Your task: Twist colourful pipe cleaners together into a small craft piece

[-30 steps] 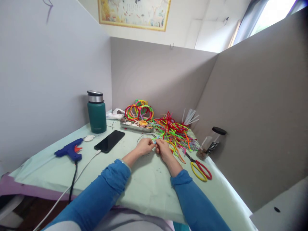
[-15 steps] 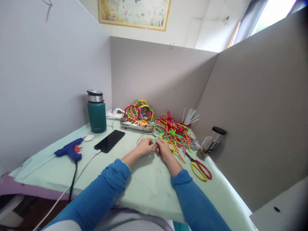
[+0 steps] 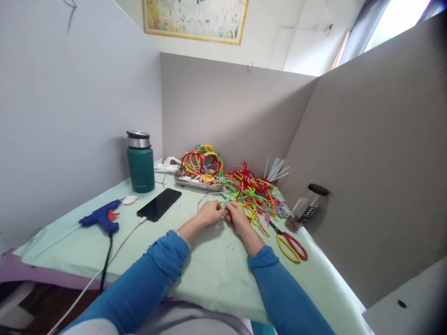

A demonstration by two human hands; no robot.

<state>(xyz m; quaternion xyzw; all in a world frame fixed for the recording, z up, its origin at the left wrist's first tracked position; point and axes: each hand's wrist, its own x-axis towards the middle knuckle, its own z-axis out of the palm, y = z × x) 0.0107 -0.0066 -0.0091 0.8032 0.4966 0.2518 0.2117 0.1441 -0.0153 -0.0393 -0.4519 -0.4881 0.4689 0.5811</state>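
My left hand (image 3: 211, 212) and my right hand (image 3: 237, 216) meet over the middle of the table, fingertips pinched together. Between them is a small light-blue piece (image 3: 226, 204), gripped by both hands and partly covered by the fingers. A thin pale hoop (image 3: 199, 201) curves out behind my left hand. Just beyond my hands lies a heap of colourful fuzzy stems (image 3: 253, 188). Scissors (image 3: 289, 244) with one yellow and one red handle rest to the right of my right hand.
A metal tray (image 3: 197, 184) with small pieces and colourful rings (image 3: 202, 163) stands behind. Left are a green bottle (image 3: 140, 168), a phone (image 3: 159, 204) on a cable and a blue glue gun (image 3: 101, 217). A clear jar (image 3: 307, 207) stands at the right edge.
The thin hoop behind my left hand has shifted slightly. Both hands keep nearly the same place and hold.
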